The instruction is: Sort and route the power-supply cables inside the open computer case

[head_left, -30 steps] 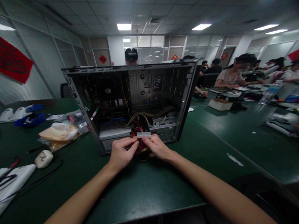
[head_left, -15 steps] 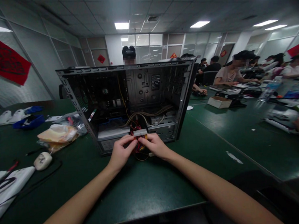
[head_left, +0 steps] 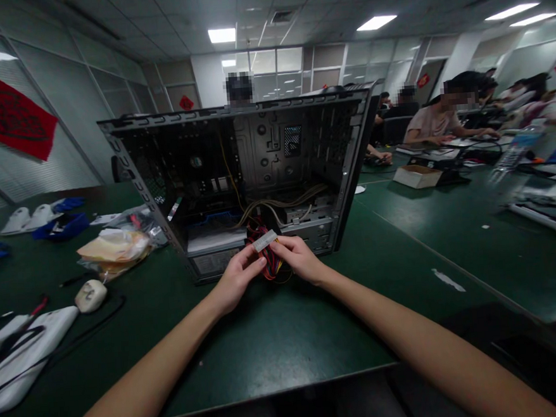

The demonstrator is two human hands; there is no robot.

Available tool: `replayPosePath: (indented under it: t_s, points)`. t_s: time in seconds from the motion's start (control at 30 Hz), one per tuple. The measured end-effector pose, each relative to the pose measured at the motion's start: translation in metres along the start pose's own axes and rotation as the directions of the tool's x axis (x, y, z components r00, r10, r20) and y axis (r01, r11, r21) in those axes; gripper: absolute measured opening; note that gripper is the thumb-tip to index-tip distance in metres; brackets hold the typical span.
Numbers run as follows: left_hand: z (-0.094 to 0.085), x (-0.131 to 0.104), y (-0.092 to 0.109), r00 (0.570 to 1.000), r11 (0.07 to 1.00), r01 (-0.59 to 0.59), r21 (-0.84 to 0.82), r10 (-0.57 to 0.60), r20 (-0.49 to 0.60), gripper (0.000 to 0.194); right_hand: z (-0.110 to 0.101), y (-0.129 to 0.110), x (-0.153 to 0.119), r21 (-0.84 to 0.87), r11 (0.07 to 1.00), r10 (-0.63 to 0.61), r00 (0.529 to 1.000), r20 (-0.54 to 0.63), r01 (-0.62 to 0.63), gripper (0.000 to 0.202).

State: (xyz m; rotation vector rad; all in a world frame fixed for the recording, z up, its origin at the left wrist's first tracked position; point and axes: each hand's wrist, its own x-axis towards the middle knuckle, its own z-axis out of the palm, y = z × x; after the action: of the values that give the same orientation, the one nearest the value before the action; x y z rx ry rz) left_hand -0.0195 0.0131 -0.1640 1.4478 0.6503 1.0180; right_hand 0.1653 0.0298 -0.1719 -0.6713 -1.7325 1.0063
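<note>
A wide, pale power connector [head_left: 265, 240] is held between my two hands in front of an open computer case [head_left: 357, 146]. The fingers of my left hand [head_left: 239, 275] are closed at its left end, the thumb lying by the wires. My right hand [head_left: 303, 259] pinches its right end, where yellow wires come out. Below it hangs a bundle of red, black and yellow wires [head_left: 273, 267], partly hidden by my fingers. The case stands on the green table, its open side facing me. Inside, a power supply [head_left: 219, 262] sits at the lower left, with loose cables [head_left: 282, 202] running across.
On the left lie a plastic bag with a yellowish packet [head_left: 113, 245], a whitish mouse [head_left: 90, 296], a white panel with black cables [head_left: 26, 362] and blue trays [head_left: 60, 226]. To the right are an open box [head_left: 417, 176], a water bottle [head_left: 517, 153] and people seated at tables.
The connector has turned so that its right end sits higher, and both hands have shifted slightly right with it. The camera view has moved a little. A hand at the far right has left view.
</note>
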Motion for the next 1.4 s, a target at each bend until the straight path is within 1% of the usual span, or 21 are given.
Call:
replayPosePath:
  t_s: [0.1,0.17,0.3,0.4,0.47,0.53,0.6,0.67,0.83,0.93,1.03,1.13,1.2,1.27,1.33,1.4]
  points:
    - [-0.001,0.000,-0.004,1.000,1.000,-0.001,-0.013,0.001,0.018,0.047,0.001,-0.001,0.000,0.002,1.000,0.001,1.000,-0.007,-0.001,0.043]
    - [-0.002,0.000,-0.004,1.000,1.000,-0.011,0.023,0.011,0.027,0.047,0.000,-0.002,-0.001,-0.006,1.000,-0.006,1.000,-0.017,0.006,0.041]
    - [-0.004,0.002,-0.002,0.996,0.980,-0.085,0.181,0.082,0.025,0.045,-0.001,-0.002,-0.002,-0.062,0.998,-0.025,0.999,-0.032,0.023,0.038]
    - [-0.007,0.003,-0.004,0.986,0.930,-0.163,0.330,0.162,0.030,0.039,0.003,-0.001,-0.004,-0.095,0.995,-0.037,0.997,-0.063,0.031,0.036]
    - [-0.009,0.005,-0.009,0.976,0.888,-0.200,0.414,0.220,-0.001,0.035,0.008,0.001,-0.005,-0.079,0.997,-0.033,0.993,-0.115,0.023,0.034]
    - [-0.011,0.006,-0.014,0.965,0.872,-0.205,0.445,0.256,-0.055,0.034,0.014,0.003,-0.006,-0.037,0.999,-0.013,0.985,-0.173,0.006,0.032]
    - [-0.011,0.006,-0.018,0.961,0.886,-0.195,0.422,0.258,-0.098,0.036,0.019,0.005,-0.006,0.001,1.000,0.006,0.978,-0.208,-0.006,0.029]
    - [-0.010,0.005,-0.019,0.961,0.902,-0.185,0.389,0.250,-0.121,0.037,0.022,0.006,-0.006,0.018,1.000,0.013,0.977,-0.214,-0.009,0.029]
    - [-0.006,0.003,-0.012,0.959,0.921,-0.181,0.345,0.244,-0.147,0.037,0.023,0.006,-0.007,0.097,0.995,0.058,0.976,-0.208,-0.038,0.033]
    - [-0.006,0.004,-0.010,0.971,0.944,-0.153,0.292,0.199,-0.133,0.040,0.023,0.005,-0.007,0.123,0.991,0.086,0.969,-0.234,-0.058,0.036]
    - [-0.006,0.004,-0.010,0.977,0.969,-0.119,0.216,0.153,-0.149,0.040,0.023,0.003,-0.006,0.158,0.985,0.101,0.964,-0.247,-0.063,0.037]
    - [-0.004,0.003,-0.013,0.979,0.994,-0.082,0.069,0.093,-0.182,0.041,0.024,0.003,-0.004,0.187,0.980,0.114,0.963,-0.243,-0.069,0.038]
    - [-0.002,0.003,-0.014,0.986,0.996,-0.024,-0.085,0.010,-0.167,0.043,0.025,0.003,-0.003,0.211,0.974,0.134,0.965,-0.228,-0.085,0.039]
    - [-0.001,0.002,-0.012,0.988,0.976,0.042,-0.215,-0.072,-0.134,0.043,0.025,0.004,-0.002,0.242,0.965,0.151,0.966,-0.212,-0.098,0.041]
    - [0.001,0.002,-0.011,0.986,0.956,0.085,-0.279,-0.120,-0.112,0.041,0.024,0.005,-0.001,0.264,0.959,0.160,0.967,-0.198,-0.104,0.042]
    - [0.002,0.002,-0.009,0.984,0.951,0.088,-0.297,-0.130,-0.125,0.038,0.023,0.005,0.000,0.269,0.957,0.164,0.967,-0.197,-0.108,0.042]
